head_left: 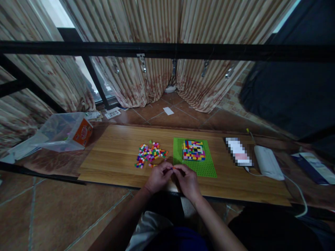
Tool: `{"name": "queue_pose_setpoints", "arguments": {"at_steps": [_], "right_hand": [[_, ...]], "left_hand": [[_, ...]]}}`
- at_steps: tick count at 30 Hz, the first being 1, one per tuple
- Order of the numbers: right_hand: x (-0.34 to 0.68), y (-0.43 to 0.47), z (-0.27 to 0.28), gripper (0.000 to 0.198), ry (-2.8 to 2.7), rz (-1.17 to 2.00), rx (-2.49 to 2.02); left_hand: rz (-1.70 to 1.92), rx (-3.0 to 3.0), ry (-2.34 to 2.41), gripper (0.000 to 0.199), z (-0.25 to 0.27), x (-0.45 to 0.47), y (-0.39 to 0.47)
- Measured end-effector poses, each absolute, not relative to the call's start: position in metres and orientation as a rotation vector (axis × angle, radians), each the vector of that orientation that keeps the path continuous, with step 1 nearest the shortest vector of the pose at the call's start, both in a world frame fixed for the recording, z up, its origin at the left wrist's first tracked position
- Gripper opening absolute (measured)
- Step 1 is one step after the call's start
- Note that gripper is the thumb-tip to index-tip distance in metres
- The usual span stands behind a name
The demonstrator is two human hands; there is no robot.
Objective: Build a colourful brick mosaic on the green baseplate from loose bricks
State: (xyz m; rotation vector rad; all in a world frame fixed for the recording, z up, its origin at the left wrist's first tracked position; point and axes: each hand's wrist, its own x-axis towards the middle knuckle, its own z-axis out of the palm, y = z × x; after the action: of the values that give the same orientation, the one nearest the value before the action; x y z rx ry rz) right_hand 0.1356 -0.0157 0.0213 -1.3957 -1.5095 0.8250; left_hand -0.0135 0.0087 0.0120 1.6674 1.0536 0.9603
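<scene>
My left hand (pixel 159 176) and my right hand (pixel 187 180) meet fingertip to fingertip over the table's front edge. Both are closed in a pinch. Tiny toy building bricks show between them: a purple brick (pixel 171 168) at the left fingertips and an orange brick (pixel 174 168) at the right ones. Whether the two are joined I cannot tell. Just beyond my right hand lies a green baseplate (pixel 208 169), carrying a multicoloured brick structure (pixel 193 155) with an opening near its middle. Past my left hand spreads a loose pile of mixed-colour bricks (pixel 151 152).
The wooden tabletop (pixel 117 150) bears all this. To the right are a phone (pixel 238 151) with a blurred screen and a white power bank (pixel 268 162) with cables. A clear plastic bin (pixel 61 134) stands at the left. A black bar (pixel 157 50) crosses before the curtains.
</scene>
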Motion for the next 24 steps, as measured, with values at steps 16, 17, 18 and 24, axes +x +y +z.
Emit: {"name": "queue_pose_setpoints", "arguments": {"at_steps": [16, 17, 18, 24], "right_hand": [[0.136, -0.018, 0.010, 0.024, -1.662, 0.316, -1.442], [0.140, -0.016, 0.011, 0.025, -1.664, 0.287, -1.449], [0.145, -0.013, 0.013, 0.026, -1.666, 0.250, -1.458], [0.176, 0.010, 0.024, 0.029, -1.747, -0.019, -1.538]], "left_hand": [[0.932, 1.708, 1.171, 0.008, 0.012, -0.010, 0.009], [0.937, 1.712, 1.172, 0.007, 0.012, -0.010, 0.009], [0.942, 1.716, 1.171, 0.007, 0.012, -0.011, 0.009], [0.941, 1.714, 1.144, 0.008, 0.012, -0.011, 0.009]]}}
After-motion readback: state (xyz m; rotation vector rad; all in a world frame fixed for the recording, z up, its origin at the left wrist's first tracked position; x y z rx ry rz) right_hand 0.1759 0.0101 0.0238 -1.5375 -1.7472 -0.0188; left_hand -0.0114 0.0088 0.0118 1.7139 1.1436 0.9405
